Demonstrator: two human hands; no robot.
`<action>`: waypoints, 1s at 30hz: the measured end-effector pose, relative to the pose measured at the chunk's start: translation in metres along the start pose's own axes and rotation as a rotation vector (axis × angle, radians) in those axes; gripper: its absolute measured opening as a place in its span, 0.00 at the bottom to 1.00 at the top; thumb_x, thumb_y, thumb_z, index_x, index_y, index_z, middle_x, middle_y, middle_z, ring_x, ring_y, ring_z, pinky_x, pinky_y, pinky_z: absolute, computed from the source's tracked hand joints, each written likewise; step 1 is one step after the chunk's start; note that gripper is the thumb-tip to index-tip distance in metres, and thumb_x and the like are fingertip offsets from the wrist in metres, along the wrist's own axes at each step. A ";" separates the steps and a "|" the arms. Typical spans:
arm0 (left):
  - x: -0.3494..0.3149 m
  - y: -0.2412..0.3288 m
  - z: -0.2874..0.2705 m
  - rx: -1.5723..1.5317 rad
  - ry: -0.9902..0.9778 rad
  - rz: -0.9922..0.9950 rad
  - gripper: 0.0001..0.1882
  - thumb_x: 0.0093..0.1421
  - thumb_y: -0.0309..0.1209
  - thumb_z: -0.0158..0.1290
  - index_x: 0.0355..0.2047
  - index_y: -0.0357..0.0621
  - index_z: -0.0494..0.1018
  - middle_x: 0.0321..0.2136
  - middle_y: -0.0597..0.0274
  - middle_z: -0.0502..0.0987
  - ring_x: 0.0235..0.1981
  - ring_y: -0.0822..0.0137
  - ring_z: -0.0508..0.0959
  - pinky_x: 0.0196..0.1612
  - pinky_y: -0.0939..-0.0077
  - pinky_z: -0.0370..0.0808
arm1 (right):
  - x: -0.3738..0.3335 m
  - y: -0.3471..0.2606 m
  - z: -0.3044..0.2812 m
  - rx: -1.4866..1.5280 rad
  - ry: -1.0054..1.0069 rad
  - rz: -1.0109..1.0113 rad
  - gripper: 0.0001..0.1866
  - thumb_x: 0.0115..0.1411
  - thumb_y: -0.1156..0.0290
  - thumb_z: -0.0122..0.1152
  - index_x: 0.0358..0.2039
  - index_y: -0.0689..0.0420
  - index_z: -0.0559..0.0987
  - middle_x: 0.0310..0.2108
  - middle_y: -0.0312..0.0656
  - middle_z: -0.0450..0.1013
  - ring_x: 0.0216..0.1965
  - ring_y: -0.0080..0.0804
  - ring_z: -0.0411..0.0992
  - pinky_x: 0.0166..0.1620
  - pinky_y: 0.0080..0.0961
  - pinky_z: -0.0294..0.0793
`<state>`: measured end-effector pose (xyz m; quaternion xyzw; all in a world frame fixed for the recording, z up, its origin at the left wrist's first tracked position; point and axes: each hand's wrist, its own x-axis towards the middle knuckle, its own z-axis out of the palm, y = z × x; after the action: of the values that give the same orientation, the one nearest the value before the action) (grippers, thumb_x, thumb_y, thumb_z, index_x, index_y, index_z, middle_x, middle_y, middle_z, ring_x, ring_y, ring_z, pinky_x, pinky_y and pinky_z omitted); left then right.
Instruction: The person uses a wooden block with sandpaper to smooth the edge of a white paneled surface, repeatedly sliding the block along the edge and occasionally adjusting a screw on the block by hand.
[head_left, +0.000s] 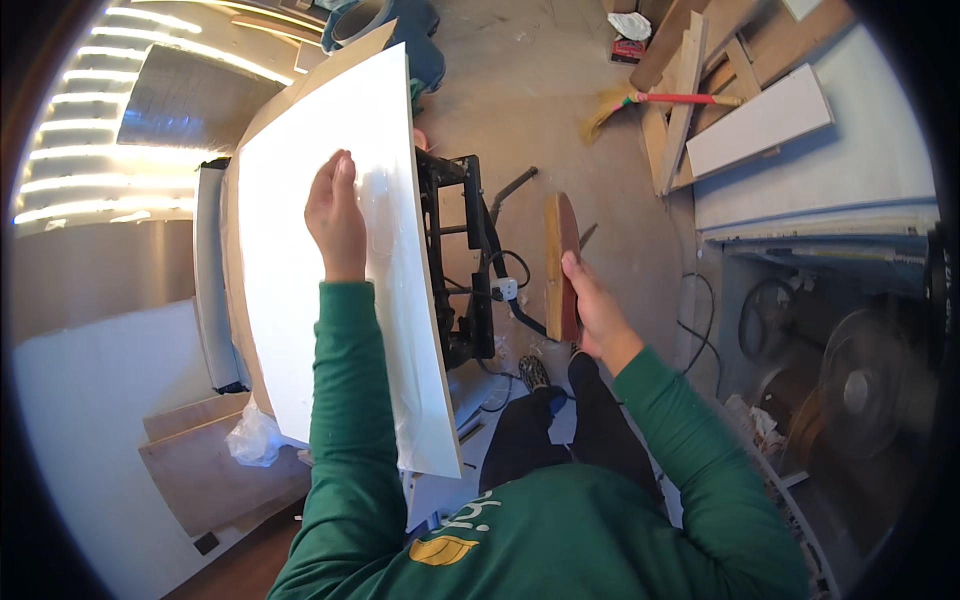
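Wooden block [561, 265] in the grip of right hand [602, 312], left hand [338, 220] half-closed over white panel [282, 260]

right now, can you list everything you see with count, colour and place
white board: 1, white, left of centre
wooden block: 1, tan and reddish, in right hand
metal frame: 1, black, beside board
broom: 1, red handle, yellow bristles, upper right
plank: 1, white, upper right
wood pieces: several, brown, around broom
machine: 1, greyish, right edge
plastic bag: 1, whitish, lower left
sleeves: 2, green, lower half
left hand: 1, bare, over board
right hand: 1, bare, right of centre
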<state>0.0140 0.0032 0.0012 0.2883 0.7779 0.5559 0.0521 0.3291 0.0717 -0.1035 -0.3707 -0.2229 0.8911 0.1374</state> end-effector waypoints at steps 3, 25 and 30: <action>0.025 -0.020 0.017 -0.341 0.282 -0.108 0.20 0.71 0.40 0.51 0.50 0.33 0.77 0.44 0.51 0.83 0.46 0.64 0.79 0.53 0.72 0.73 | 0.040 -0.036 0.044 -0.020 -0.154 -0.102 0.32 0.69 0.45 0.57 0.62 0.59 0.70 0.45 0.39 0.75 0.43 0.26 0.73 0.47 0.28 0.76; 0.029 -0.019 0.000 -0.886 -0.283 -0.170 0.23 0.64 0.40 0.58 0.51 0.34 0.72 0.34 0.61 0.79 0.30 0.73 0.77 0.35 0.77 0.74 | 0.130 -0.091 0.283 -0.410 -0.276 -0.449 0.22 0.73 0.55 0.54 0.52 0.64 0.76 0.36 0.38 0.75 0.36 0.25 0.73 0.41 0.26 0.75; 0.032 -0.006 0.002 -0.869 -0.279 -0.248 0.22 0.64 0.40 0.56 0.51 0.36 0.75 0.30 0.65 0.77 0.28 0.76 0.75 0.30 0.81 0.71 | 0.137 -0.087 0.257 -0.422 -0.269 -0.511 0.14 0.72 0.67 0.56 0.50 0.64 0.78 0.35 0.36 0.77 0.34 0.24 0.74 0.40 0.22 0.77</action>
<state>-0.0141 0.0200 0.0029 0.2165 0.4875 0.7753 0.3381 0.0559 0.1275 0.0186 -0.2025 -0.5037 0.8031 0.2458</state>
